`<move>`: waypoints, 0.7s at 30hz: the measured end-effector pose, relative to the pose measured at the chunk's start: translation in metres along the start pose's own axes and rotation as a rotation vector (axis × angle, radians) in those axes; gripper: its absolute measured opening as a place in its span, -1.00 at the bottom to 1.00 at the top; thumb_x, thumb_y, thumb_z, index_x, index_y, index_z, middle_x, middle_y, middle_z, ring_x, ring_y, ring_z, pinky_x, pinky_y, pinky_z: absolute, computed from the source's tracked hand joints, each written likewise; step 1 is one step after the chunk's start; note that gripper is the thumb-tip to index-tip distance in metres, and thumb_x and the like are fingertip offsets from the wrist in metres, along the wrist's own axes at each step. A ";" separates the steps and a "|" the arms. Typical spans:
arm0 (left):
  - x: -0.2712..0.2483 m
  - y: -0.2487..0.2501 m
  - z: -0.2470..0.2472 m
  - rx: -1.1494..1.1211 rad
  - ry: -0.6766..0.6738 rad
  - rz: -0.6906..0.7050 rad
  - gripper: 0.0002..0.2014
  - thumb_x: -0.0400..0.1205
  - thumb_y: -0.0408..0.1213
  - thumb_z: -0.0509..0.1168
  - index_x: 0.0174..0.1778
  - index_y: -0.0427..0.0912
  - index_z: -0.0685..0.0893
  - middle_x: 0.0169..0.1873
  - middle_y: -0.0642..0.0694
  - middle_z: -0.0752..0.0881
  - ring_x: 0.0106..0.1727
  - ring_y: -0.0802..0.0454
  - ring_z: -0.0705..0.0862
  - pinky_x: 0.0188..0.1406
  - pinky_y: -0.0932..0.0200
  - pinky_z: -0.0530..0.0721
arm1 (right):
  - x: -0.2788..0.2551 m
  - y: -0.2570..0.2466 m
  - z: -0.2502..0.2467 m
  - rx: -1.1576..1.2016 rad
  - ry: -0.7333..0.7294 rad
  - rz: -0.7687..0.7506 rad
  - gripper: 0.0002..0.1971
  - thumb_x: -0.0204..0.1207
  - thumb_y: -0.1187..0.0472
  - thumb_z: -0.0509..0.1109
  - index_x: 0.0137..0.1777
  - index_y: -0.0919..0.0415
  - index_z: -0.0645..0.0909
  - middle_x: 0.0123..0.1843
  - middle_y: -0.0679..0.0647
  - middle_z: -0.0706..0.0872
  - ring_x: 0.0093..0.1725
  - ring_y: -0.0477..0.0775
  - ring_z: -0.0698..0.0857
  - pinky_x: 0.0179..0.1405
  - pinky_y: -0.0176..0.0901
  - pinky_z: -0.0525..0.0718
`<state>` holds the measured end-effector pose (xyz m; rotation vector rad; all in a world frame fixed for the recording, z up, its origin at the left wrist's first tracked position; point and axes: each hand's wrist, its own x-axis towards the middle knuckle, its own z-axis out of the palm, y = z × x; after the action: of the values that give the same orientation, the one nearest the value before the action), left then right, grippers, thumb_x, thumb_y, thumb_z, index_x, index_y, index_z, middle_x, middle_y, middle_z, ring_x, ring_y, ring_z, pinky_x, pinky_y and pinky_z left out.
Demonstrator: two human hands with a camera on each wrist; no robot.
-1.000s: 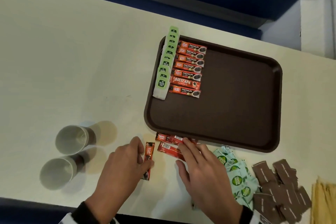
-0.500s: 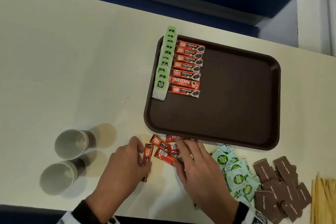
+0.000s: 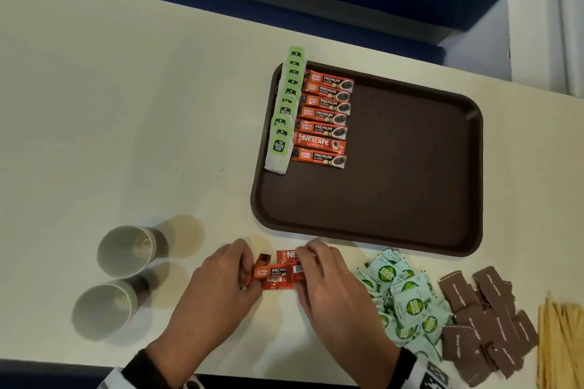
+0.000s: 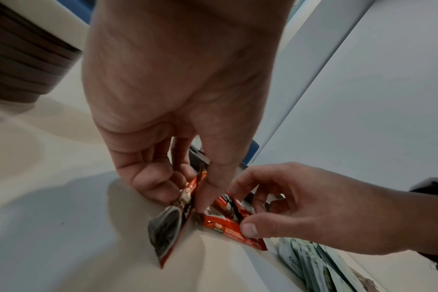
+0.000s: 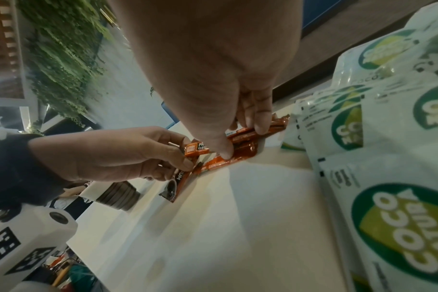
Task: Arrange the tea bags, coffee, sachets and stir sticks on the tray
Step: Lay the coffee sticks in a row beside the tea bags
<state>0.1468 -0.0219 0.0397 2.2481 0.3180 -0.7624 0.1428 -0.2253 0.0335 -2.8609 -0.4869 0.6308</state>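
A brown tray [image 3: 410,186] holds a row of green-tagged tea bags [image 3: 286,110] along its left rim and a column of red coffee sticks [image 3: 325,120] beside them. In front of the tray, more loose coffee sticks [image 3: 278,275] lie bunched on the table between my hands. My left hand [image 3: 247,273] pinches one stick [image 4: 170,223] by its edge. Thumb and fingers of my right hand [image 3: 307,269] squeeze the rest of the bunch [image 5: 238,156] from both sides. Green sachets [image 3: 401,297], brown sachets [image 3: 486,322] and wooden stir sticks [image 3: 562,344] lie to the right.
Two paper cups [image 3: 126,249] [image 3: 104,309] stand on the table to the left of my hands. The white table's front edge runs just below my wrists. A blue wall runs behind the table.
My right hand has drawn the scattered coffee sticks away from the tray's front rim towards the left hand. They now lie bunched side by side between both hands.
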 end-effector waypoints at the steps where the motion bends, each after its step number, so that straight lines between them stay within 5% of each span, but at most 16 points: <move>1: -0.001 0.000 -0.001 -0.004 -0.002 0.015 -0.68 0.56 -0.26 0.54 -0.24 0.04 0.47 -0.32 0.06 0.63 -0.29 0.04 0.62 -0.29 0.13 0.59 | 0.000 -0.002 0.001 0.000 0.002 -0.001 -0.38 0.45 0.08 0.73 0.47 0.18 0.64 0.26 0.10 0.71 0.11 0.09 0.78 -0.30 -0.13 0.87; 3: -0.002 0.000 -0.001 -0.004 -0.007 0.040 -0.66 0.56 -0.28 0.53 -0.24 0.06 0.45 -0.30 0.07 0.61 -0.29 0.04 0.60 -0.31 0.15 0.57 | 0.002 -0.006 0.002 -0.022 0.004 -0.017 -0.37 0.41 0.14 0.75 0.46 0.21 0.65 0.17 0.10 0.70 0.05 0.09 0.74 -0.35 -0.15 0.83; 9: 0.000 -0.001 -0.001 -0.021 -0.036 0.027 -0.68 0.59 -0.28 0.54 -0.17 0.09 0.48 -0.33 0.06 0.67 -0.31 0.04 0.62 -0.32 0.17 0.58 | 0.009 -0.016 0.004 -0.131 -0.001 -0.115 -0.71 0.30 0.24 0.67 0.00 0.12 0.73 -0.14 0.03 0.64 -0.18 0.02 0.66 -0.59 -0.19 0.54; 14: 0.000 -0.002 -0.007 -0.159 -0.056 0.008 -0.71 0.62 -0.34 0.50 0.00 0.16 0.59 -0.32 0.03 0.71 -0.33 0.05 0.71 -0.29 0.10 0.73 | 0.020 -0.017 -0.005 -0.124 -0.099 -0.119 -0.65 0.14 0.20 0.75 -0.08 0.07 0.74 -0.20 -0.03 0.65 -0.23 0.00 0.70 -0.67 -0.13 0.51; 16: 0.001 -0.001 -0.011 -0.231 -0.057 0.017 -0.73 0.69 -0.35 0.45 0.09 0.17 0.66 -0.28 -0.01 0.75 -0.34 0.04 0.74 -0.31 0.15 0.76 | 0.026 -0.019 -0.016 -0.054 -0.145 -0.093 -0.67 0.25 0.15 0.73 -0.01 0.05 0.74 -0.13 -0.05 0.67 -0.16 0.01 0.73 -0.59 -0.09 0.57; 19: 0.005 0.007 -0.020 -0.343 -0.034 0.015 -0.75 0.80 -0.36 0.34 0.09 0.16 0.75 -0.23 -0.10 0.76 -0.33 0.14 0.68 -0.32 0.27 0.71 | 0.035 -0.012 -0.037 0.175 -0.250 0.006 -0.80 0.71 0.09 0.38 0.29 0.08 0.61 0.17 -0.01 0.63 0.13 0.09 0.68 -0.08 0.02 0.64; 21: 0.010 0.017 -0.026 -0.477 -0.028 -0.005 -0.72 0.82 -0.42 0.26 0.05 0.06 0.78 -0.22 -0.14 0.78 -0.35 0.13 0.66 -0.33 0.24 0.69 | 0.039 -0.006 -0.058 0.450 -0.248 0.058 -0.89 0.77 0.06 0.35 0.20 0.03 0.61 0.10 -0.08 0.68 0.04 0.00 0.70 -0.03 -0.07 0.66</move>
<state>0.1736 -0.0153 0.0578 1.7867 0.4410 -0.6407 0.1997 -0.2118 0.0720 -2.3914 -0.2530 0.9733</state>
